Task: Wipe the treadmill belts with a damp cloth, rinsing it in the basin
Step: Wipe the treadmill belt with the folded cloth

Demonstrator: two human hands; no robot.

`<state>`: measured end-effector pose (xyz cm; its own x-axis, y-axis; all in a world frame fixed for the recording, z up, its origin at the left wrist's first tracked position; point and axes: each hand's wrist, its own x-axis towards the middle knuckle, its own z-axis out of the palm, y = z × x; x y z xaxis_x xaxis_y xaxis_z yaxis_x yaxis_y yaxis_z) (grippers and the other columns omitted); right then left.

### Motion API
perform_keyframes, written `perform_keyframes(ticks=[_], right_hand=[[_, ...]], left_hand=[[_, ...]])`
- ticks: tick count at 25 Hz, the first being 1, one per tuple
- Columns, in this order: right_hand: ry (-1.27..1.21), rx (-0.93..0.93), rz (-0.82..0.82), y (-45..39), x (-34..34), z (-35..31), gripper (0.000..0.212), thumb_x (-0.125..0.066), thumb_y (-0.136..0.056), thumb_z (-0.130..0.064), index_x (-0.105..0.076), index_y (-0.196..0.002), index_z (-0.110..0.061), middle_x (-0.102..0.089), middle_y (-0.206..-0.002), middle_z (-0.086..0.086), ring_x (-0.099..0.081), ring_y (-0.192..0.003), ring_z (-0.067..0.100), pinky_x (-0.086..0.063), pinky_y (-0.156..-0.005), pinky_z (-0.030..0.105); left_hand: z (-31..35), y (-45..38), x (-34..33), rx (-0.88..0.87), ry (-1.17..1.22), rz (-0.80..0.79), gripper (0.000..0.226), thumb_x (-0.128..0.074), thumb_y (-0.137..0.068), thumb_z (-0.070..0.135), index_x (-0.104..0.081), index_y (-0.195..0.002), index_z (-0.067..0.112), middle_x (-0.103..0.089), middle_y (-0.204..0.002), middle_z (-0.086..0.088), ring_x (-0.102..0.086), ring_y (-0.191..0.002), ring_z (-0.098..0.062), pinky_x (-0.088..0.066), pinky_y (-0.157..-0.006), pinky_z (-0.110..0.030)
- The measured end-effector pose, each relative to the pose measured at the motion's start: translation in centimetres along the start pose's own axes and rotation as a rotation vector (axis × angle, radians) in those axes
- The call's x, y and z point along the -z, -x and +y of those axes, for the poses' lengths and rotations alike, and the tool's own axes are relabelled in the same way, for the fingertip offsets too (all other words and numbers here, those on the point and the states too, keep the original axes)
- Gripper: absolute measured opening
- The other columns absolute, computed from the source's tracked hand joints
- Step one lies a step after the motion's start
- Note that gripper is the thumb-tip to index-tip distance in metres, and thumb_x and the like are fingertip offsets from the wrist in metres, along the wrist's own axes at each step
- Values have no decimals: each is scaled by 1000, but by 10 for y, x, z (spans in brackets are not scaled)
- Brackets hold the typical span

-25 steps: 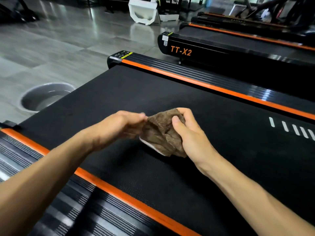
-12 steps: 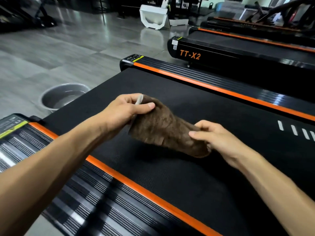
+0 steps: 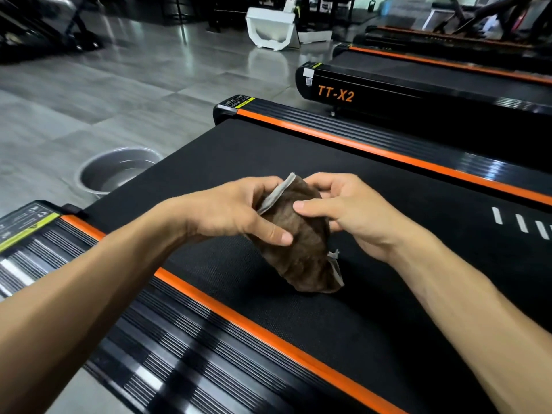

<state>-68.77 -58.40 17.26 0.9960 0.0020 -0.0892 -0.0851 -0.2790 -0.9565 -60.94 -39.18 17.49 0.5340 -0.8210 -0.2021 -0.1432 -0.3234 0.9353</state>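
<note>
A brown cloth [image 3: 301, 258] with a pale grey edge is bunched between both hands, just above the black treadmill belt [image 3: 388, 309]. My left hand [image 3: 236, 210] grips its upper left part, thumb across the front. My right hand [image 3: 349, 210] holds its upper right side, thumb pressed on the cloth. The cloth's lower end hangs down to the belt. A grey basin [image 3: 89, 171] holding water stands on the floor to the left, beyond the belt's end.
Orange-striped side rails [image 3: 268, 333] run along both sides of the belt. A second treadmill marked TT-X2 [image 3: 334, 92] and a third stand to the right. A white object [image 3: 268, 28] sits on the grey tiled floor at the back.
The hands have come together and folded the spread cloth into a bunch. My right hand rose from the cloth's lower end to its top. The view shifted left.
</note>
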Motion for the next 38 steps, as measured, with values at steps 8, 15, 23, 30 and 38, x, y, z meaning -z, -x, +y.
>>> perform_keyframes(ticks=[8, 15, 23, 30, 38], right_hand=[[-223, -65, -152, 4, 23, -18, 55, -70, -74, -14, -54, -124, 4, -68, -104, 18, -64, -88, 24, -51, -76, 31], [520, -3, -410, 5, 29, 29, 30, -66, -78, 9, -71, -90, -18, -71, -81, -6, -62, -75, 10, -47, -74, 26], [1002, 392, -337, 23, -26, 94, 42, -59, -87, -51, -61, -127, -36, -44, -150, -5, -30, -143, 11, -21, -120, 34], [1072, 358, -409, 23, -38, 122, 67, -30, -96, -59, -12, -156, -36, 8, -164, -11, 22, -147, 4, 11, -121, 31], [1098, 76, 168, -33, 31, 140, 55, -27, -89, -28, -47, -137, -10, -49, -140, 11, -42, -132, 36, -32, -112, 45]], left_hand=[[37, 7, 23, -49, -86, 15, 35, -75, -67, 9, -66, -101, 4, -65, -79, -5, -57, -59, -9, -43, -43, -17], [-1, -3, 4, 178, -445, -296, 29, -81, -76, 10, -70, -101, 22, -73, -94, -3, -68, -87, -17, -53, -79, -35], [-26, -7, 15, 237, -531, -51, 22, -69, -88, 19, -68, -109, 25, -72, -96, -12, -68, -83, -18, -55, -79, -35], [-53, -10, 20, 249, -582, 7, 19, -65, -91, 21, -66, -110, 25, -72, -93, -5, -68, -86, -16, -50, -70, -17], [-74, 0, 38, 240, -580, 112, 13, -67, -89, 20, -69, -101, 27, -73, -85, -4, -69, -79, -15, -54, -77, -28]])
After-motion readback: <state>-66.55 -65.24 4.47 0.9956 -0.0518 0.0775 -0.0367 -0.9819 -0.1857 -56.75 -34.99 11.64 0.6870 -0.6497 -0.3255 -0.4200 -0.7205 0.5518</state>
